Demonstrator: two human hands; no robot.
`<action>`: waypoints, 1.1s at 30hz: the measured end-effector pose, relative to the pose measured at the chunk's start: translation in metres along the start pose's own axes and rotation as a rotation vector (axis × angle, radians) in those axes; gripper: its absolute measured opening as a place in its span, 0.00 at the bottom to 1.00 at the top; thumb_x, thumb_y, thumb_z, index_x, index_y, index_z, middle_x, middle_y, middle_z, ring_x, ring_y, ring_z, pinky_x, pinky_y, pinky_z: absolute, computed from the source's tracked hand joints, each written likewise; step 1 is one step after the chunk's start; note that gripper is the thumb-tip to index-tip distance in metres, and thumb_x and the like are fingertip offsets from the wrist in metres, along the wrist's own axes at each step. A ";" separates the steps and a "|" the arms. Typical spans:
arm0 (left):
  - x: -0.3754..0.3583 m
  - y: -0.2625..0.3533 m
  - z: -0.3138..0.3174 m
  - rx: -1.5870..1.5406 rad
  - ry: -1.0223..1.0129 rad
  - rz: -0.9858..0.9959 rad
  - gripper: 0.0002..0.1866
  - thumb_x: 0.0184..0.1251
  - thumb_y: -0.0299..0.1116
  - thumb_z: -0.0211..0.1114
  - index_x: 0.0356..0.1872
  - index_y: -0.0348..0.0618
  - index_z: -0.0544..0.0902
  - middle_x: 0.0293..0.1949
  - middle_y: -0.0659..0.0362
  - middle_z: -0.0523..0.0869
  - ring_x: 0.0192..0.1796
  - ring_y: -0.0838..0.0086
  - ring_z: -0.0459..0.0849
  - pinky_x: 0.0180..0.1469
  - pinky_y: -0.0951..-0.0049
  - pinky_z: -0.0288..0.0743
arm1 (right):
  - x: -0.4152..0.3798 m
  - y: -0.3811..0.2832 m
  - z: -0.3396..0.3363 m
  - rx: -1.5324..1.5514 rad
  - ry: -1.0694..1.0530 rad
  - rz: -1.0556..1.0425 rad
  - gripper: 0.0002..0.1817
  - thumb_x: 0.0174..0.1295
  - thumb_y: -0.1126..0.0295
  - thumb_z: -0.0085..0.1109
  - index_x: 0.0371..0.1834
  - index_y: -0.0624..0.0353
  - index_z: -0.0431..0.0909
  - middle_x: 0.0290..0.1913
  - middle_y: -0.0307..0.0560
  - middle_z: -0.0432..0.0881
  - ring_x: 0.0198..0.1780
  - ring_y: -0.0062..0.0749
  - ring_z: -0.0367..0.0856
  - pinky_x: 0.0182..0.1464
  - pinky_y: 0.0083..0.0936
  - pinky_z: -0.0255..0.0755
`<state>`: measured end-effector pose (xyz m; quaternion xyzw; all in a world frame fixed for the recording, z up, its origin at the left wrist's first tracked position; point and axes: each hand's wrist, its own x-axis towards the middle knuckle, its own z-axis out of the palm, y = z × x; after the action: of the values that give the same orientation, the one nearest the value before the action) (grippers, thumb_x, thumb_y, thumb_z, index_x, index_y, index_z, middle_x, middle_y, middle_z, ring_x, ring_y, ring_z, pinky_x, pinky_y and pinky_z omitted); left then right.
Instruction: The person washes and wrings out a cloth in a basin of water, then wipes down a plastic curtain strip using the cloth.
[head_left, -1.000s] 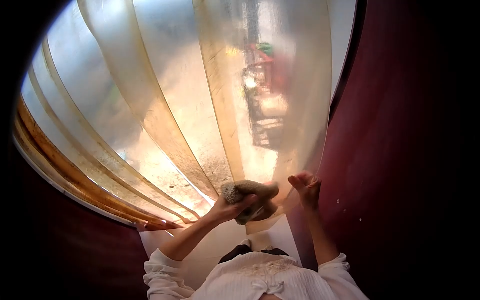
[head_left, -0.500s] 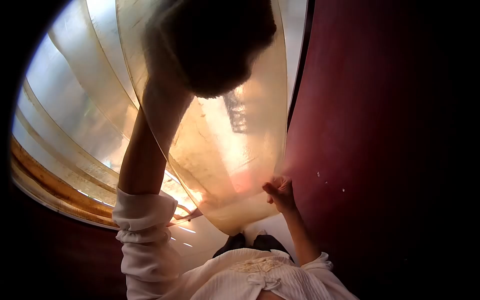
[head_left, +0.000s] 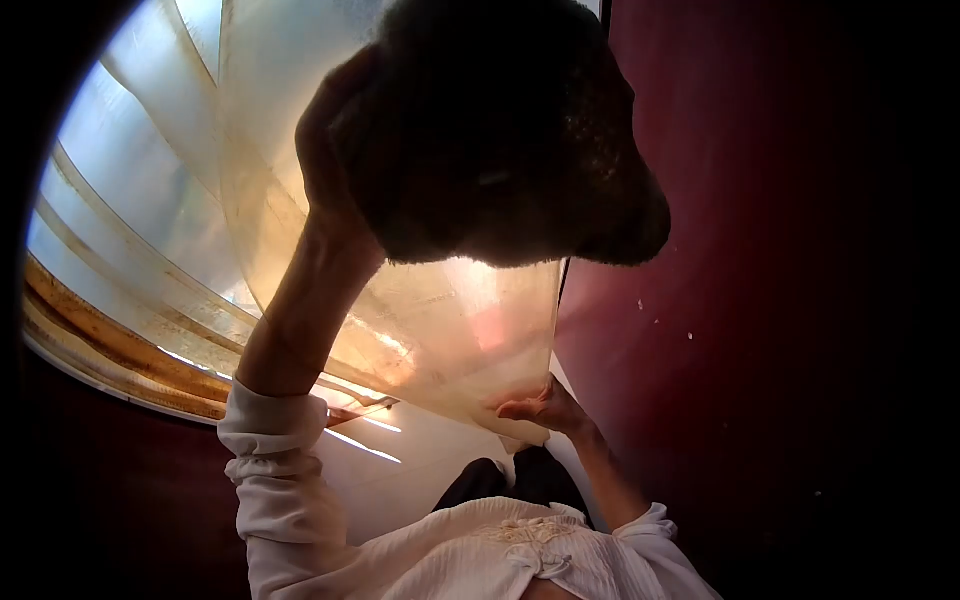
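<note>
My left hand (head_left: 335, 145) is raised high, its fingers curled round the left side of a dark, fuzzy-edged cloth (head_left: 500, 150). The cloth hangs bunched in front of a translucent yellowed plastic curtain strip (head_left: 420, 350) and covers its upper part; some of my left fingers are hidden behind the cloth. Low down, my right hand (head_left: 552, 407) grips the right edge of the same strip near its bottom end. The thumb lies across the strip's front face, while the other fingers are mostly out of sight behind it.
More plastic strips (head_left: 150, 180) hang at the left, brightly lit from behind. A dark red wall or door panel (head_left: 760, 230) with small white specks stands at the right. Below are the pale floor (head_left: 370, 480) and my dark-clad legs (head_left: 510, 480).
My left hand came down out of the strip's far side into clearer view, bringing the cloth lower and rightward. My right hand moved slightly down and left and took the strip's edge.
</note>
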<state>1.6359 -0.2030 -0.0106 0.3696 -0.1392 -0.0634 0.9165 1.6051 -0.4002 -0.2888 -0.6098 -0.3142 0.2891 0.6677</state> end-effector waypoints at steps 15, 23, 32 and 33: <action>-0.218 -0.171 -0.114 0.483 -0.060 -0.640 0.25 0.63 0.37 0.55 0.59 0.33 0.69 0.58 0.48 0.73 0.60 0.63 0.72 0.61 0.66 0.64 | -0.103 0.019 0.092 -0.117 0.655 0.087 0.09 0.58 0.71 0.59 0.30 0.67 0.82 0.20 0.43 0.82 0.22 0.21 0.80 0.27 0.17 0.74; -0.167 0.019 0.007 0.123 -0.431 -0.026 0.54 0.55 0.76 0.32 0.69 0.34 0.49 0.66 0.38 0.58 0.66 0.45 0.63 0.64 0.44 0.61 | -0.137 0.005 0.127 0.012 0.671 0.124 0.20 0.59 0.56 0.63 0.25 0.66 0.81 0.19 0.44 0.82 0.21 0.22 0.80 0.28 0.16 0.74; -0.265 -0.161 0.017 0.616 0.349 -0.169 0.24 0.63 0.41 0.63 0.54 0.35 0.72 0.47 0.55 0.79 0.49 0.73 0.78 0.51 0.74 0.73 | -0.182 -0.014 0.102 -0.007 0.699 0.106 0.13 0.62 0.65 0.59 0.32 0.67 0.82 0.26 0.47 0.84 0.28 0.26 0.84 0.30 0.16 0.74; -0.281 -0.182 0.007 0.629 0.387 -0.144 0.24 0.63 0.42 0.63 0.54 0.35 0.72 0.46 0.56 0.80 0.48 0.74 0.78 0.50 0.74 0.73 | -0.191 -0.003 0.093 0.019 0.626 0.051 0.12 0.62 0.66 0.58 0.36 0.66 0.82 0.29 0.47 0.85 0.32 0.25 0.84 0.33 0.16 0.75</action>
<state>1.3632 -0.2770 -0.1913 0.6471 0.0500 -0.0108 0.7607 1.4113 -0.4886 -0.2926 -0.6704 -0.0753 0.1070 0.7304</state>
